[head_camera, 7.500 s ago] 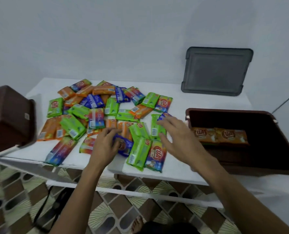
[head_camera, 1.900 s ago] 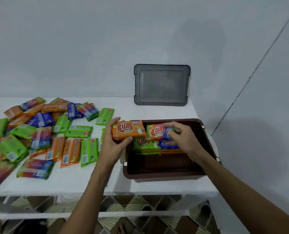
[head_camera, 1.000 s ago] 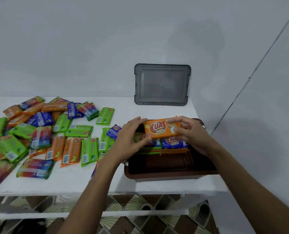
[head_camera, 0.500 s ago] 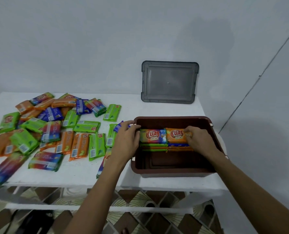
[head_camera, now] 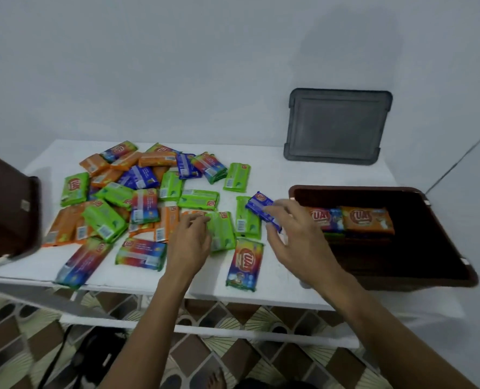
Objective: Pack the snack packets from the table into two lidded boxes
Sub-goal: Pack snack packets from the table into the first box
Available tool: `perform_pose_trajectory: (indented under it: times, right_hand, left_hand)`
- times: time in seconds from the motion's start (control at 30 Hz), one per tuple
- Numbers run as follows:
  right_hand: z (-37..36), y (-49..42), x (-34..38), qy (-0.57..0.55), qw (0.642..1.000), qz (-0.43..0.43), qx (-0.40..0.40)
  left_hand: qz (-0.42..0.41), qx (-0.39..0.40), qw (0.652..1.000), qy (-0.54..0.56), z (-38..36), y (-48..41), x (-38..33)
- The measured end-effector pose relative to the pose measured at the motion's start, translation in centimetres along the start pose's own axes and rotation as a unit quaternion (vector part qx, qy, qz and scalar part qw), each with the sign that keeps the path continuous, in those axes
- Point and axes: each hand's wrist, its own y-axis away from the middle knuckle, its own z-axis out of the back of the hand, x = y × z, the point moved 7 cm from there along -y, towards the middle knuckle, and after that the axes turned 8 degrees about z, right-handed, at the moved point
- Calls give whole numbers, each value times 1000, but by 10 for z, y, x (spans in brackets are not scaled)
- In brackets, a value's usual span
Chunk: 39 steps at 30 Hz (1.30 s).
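Note:
Many snack packets [head_camera: 149, 197] in orange, green, blue and rainbow wrappers lie spread on the white table [head_camera: 275, 172]. At the right stands an open brown box [head_camera: 373, 279] with a row of packets [head_camera: 368, 220] stacked along its far side. My right hand [head_camera: 295, 240] pinches the end of a blue packet [head_camera: 258, 206] that lies across a green one just left of the box. My left hand [head_camera: 189, 242] rests its fingertips on the edge of a green packet [head_camera: 223, 231]. A rainbow packet [head_camera: 244, 263] lies near the front edge between my hands.
A grey lid [head_camera: 337, 127] leans on the wall behind the open box. A second brown box [head_camera: 8, 206] sits at the table's left end. Tiled floor shows below the front edge, with a dark bag [head_camera: 93, 357] under the table.
Both hands have left the box after setting the orange packet in its row. They moved left to the loose packets, and the right hand took hold of the blue packet.

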Motion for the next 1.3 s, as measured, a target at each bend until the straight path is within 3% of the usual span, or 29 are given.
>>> perform_pose_trajectory:
  times: [0.1,0.2,0.27,0.43,0.6,0.8,0.93,1.0,1.13,1.3]
  right_hand:
    - [-49,6,29,69,995,-2,67]
    - [-96,26,21,131,960,-144,202]
    - [-113,39,11,156,927,-232,249]
    - [-129,38,6,156,919,-263,249]
    - [-131,40,5,59,933,-246,257]
    - [-127,47,0,-32,927,-290,237]
    - [-110,29,13,11,953,-234,192]
    - [-98,20,19,19,968,-202,149]
    - [-65,2,19,-89,980,-176,40]
    - [-2,-11,-1,-224,957,-163,-81]
  left_hand:
    - [42,38,996,-63,1,-9,37]
    - [18,73,989,-126,-9,-9,48]
    - [24,69,987,-146,-13,-8,49]
    - [33,64,987,-145,-15,-11,46]
    - [37,141,983,-111,-21,-13,48]
    - [49,153,980,-120,-26,-15,49]
    - [49,173,978,-102,-23,-20,53]
    - [46,154,985,-64,-13,-20,46]
    - [45,118,990,56,10,-23,21]
    - [-8,27,980,197,36,-26,-27]
